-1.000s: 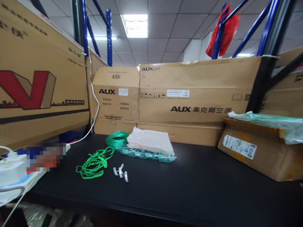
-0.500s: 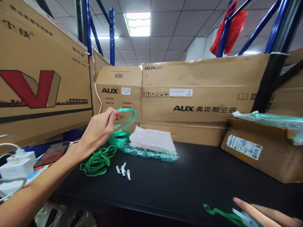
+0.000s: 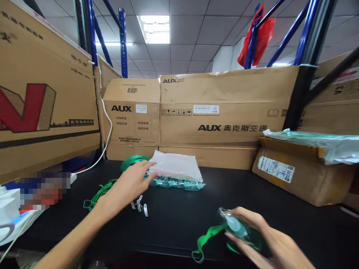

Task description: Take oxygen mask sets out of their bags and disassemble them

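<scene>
My right hand (image 3: 265, 237) is closed round a clear green plastic mask (image 3: 237, 226) at the lower right. A green elastic strap (image 3: 206, 239) hangs from the mask's left side. My left hand (image 3: 134, 179) has its fingers stretched out at the near left corner of a stack of white sheets (image 3: 176, 164); whether it touches them is unclear. Behind that hand sits a coil of clear green tubing (image 3: 131, 161), partly hidden. Green elastic cords (image 3: 97, 196) lie beside my left wrist, with several small white clips (image 3: 139, 203) just right of it.
Under the sheets lies a bag of clear green plastic parts (image 3: 176, 183). An open carton (image 3: 297, 172) with plastic packs on top stands at the right. Large cartons (image 3: 230, 108) wall off the back. White plugs and cables (image 3: 9, 209) crowd the left edge.
My left hand has let go of the raised tubing loop and come down to the right, fingers spread. My right hand has brought the mask further into view. The view has turned slightly right.
</scene>
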